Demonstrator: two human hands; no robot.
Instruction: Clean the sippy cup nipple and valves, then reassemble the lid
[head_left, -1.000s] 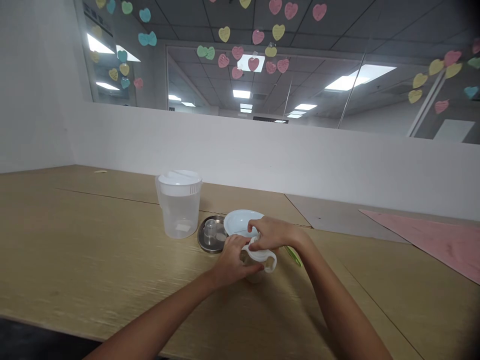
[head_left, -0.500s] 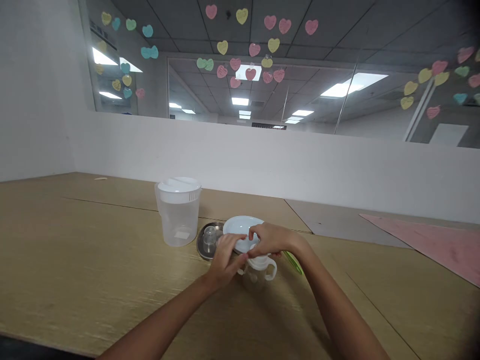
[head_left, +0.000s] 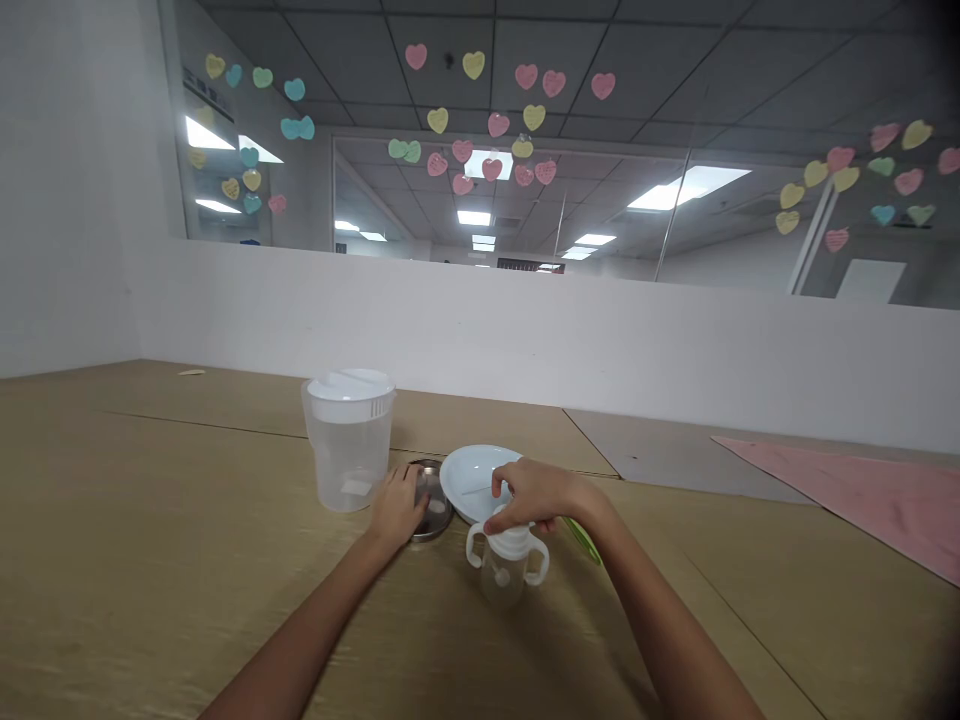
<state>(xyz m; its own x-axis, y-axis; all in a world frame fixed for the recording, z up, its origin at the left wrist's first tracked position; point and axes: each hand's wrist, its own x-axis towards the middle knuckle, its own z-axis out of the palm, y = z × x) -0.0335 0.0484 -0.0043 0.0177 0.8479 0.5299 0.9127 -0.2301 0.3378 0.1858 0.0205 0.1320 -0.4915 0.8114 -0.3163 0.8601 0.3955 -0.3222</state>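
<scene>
A two-handled sippy cup point(head_left: 504, 575) with a clear body and white lid stands upright on the table in front of me. My right hand point(head_left: 536, 493) is closed at the top of its lid, fingers curled and thumb pressed against it. My left hand point(head_left: 396, 508) reaches over the left side of a small metal tray point(head_left: 439, 527), fingers and thumb curved around the spot where a small clear cup stood. That cup is now hidden by the hand. Behind the sippy cup sits a white oval plate point(head_left: 469, 470), partly covered by my right hand.
A clear pitcher point(head_left: 351, 455) with a white lid stands left of the tray. A bright green object point(head_left: 583, 542) lies partly behind my right wrist. Pink sheeting point(head_left: 847, 490) covers the table at far right. A white wall point(head_left: 480, 335) runs along the back.
My left hand has left the sippy cup and moved left to the clear cup on the tray. My right hand stays at the lid. The view has tilted slightly upward.
</scene>
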